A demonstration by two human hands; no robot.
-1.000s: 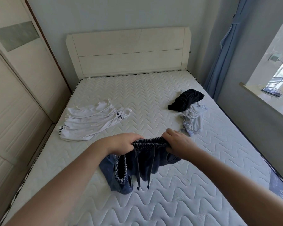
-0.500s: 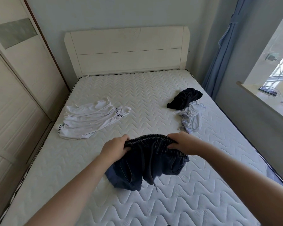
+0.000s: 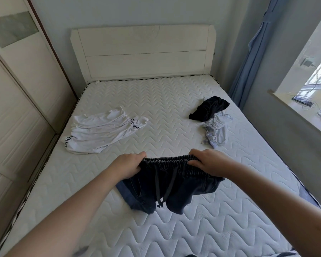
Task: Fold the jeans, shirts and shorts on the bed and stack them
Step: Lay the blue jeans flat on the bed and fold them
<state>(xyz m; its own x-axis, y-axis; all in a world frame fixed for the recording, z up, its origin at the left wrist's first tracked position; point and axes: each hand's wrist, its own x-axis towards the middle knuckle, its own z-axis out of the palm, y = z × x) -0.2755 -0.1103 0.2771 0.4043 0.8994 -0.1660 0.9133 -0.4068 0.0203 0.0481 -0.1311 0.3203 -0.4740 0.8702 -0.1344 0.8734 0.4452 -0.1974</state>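
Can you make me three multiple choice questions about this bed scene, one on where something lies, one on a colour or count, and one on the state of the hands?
1. Where does the white shirt lie on the bed?
A. on the left side
B. against the headboard
C. under the dark shorts

2. How many garments lie in the pile on the right side?
A. one
B. two
C. four

3. What are the hands doing?
A. resting flat on the mattress
B. both gripping the waistband
C. one holds a hanger

Answers:
1 A, it is spread near the left edge.
2 B, a black garment and a pale striped garment.
3 B, the left hand and right hand hold up the dark shorts.
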